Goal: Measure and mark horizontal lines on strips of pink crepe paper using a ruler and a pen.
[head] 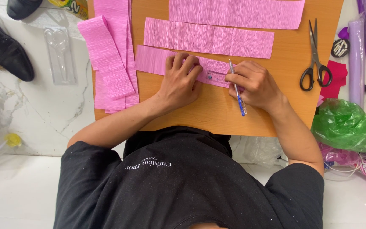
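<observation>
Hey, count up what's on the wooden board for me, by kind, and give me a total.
Pink crepe paper strips laid out flat: 3, the nearest under the left hand
Stack of pink strips at the board's edge: 1
Ruler: 1
Pen, in the right hand: 1
Scissors: 1
Total: 7

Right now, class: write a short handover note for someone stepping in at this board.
Left hand: flat, pressing a clear ruler onto the nearest pink crepe strip.
Right hand: grip on a blue pen, tip at the ruler's edge.
Scissors lie untouched at the board's right.
Done: other cut strips lie above and left.
Left: this strip is uncut; any marks cannot be made out.
</observation>
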